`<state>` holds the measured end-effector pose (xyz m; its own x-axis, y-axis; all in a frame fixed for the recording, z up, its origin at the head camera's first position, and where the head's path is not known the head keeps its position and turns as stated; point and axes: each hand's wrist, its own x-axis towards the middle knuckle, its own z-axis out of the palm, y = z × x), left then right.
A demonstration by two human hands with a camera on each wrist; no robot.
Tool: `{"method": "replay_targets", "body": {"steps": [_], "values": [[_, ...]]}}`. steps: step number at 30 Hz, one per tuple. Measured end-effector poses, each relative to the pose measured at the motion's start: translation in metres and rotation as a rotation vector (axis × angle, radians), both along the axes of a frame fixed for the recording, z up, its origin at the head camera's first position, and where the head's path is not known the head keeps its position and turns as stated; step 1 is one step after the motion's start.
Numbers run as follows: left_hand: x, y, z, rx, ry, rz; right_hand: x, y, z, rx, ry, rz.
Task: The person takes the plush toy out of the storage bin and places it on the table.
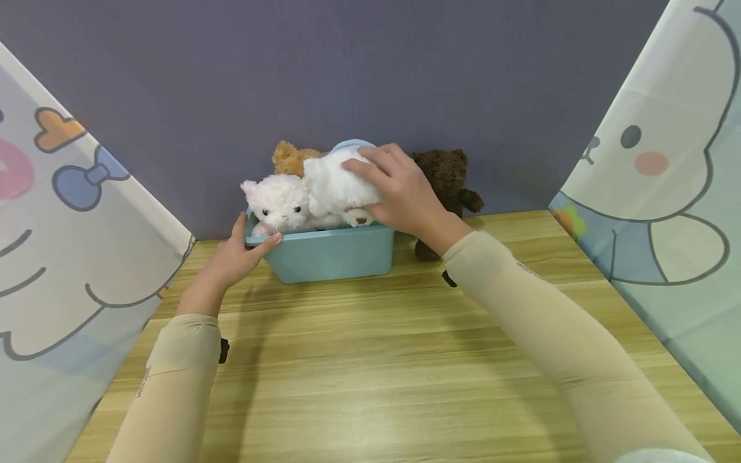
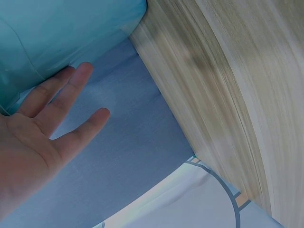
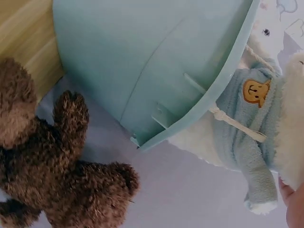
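Note:
A light blue plastic bin [image 1: 336,254] stands against the back wall with several plush toys in it. My left hand [image 1: 228,257] is at its left end, thumb along the front rim; in the left wrist view extended, spread fingers [image 2: 71,92] lie by the bin's outer wall. My right hand [image 1: 399,190] holds a fluffy white plush toy [image 1: 338,183] at the bin's right side, its brown nose low by the rim. To its left sits a pale pink plush cat [image 1: 283,202]. A blue plush hoodie [image 3: 242,121] with a bear-face patch shows in the right wrist view.
Behind the pink cat is a tan plush toy [image 1: 292,157]. A dark brown plush bear [image 1: 442,177] sits right of the bin, partly hidden by my right hand. The wooden tabletop [image 1: 347,360] meets a grey back wall [image 1: 347,71], with printed cloth panels [image 1: 683,161] at the sides.

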<state>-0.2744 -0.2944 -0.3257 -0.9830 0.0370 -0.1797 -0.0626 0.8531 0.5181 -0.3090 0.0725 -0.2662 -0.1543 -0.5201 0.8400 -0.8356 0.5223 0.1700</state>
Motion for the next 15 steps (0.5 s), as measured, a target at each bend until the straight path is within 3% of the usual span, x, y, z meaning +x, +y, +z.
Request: {"method": "replay_targets", "body": {"steps": [8, 15], "values": [[0.001, 0.0, 0.0, 0.003, 0.006, -0.001, 0.016, 0.007, 0.004, 0.026, 0.184, 0.059], [0.001, 0.0, -0.001, -0.003, 0.004, 0.004, 0.019, 0.023, 0.017, -0.046, 0.146, 0.139]]}}
